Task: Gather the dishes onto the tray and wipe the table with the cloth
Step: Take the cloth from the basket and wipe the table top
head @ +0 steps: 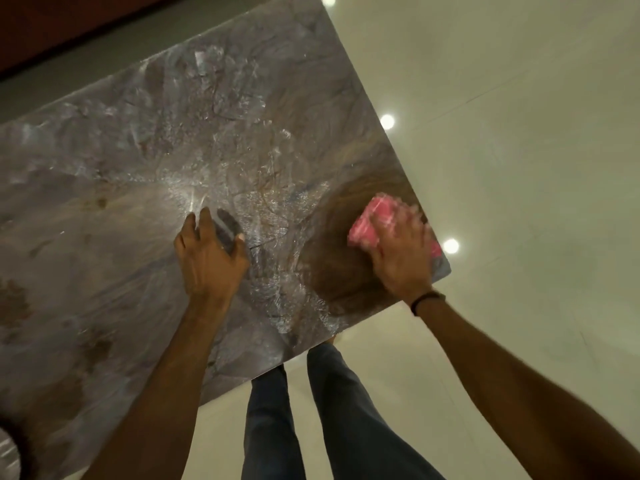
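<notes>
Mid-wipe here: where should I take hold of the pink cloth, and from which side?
Come from straight above. The pink cloth lies as a flat wad on the table near its corner, so a sideways pinch would probably just push it. Lay the right hand over its top, palm down, and curl fingers over the far edge.

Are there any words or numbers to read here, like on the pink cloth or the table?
No text can be read anywhere.
The pink cloth under the right hand: only a blurred checked pattern, no letters.
The table: only streaks and stains.
The dark wristband: nothing legible.
</notes>
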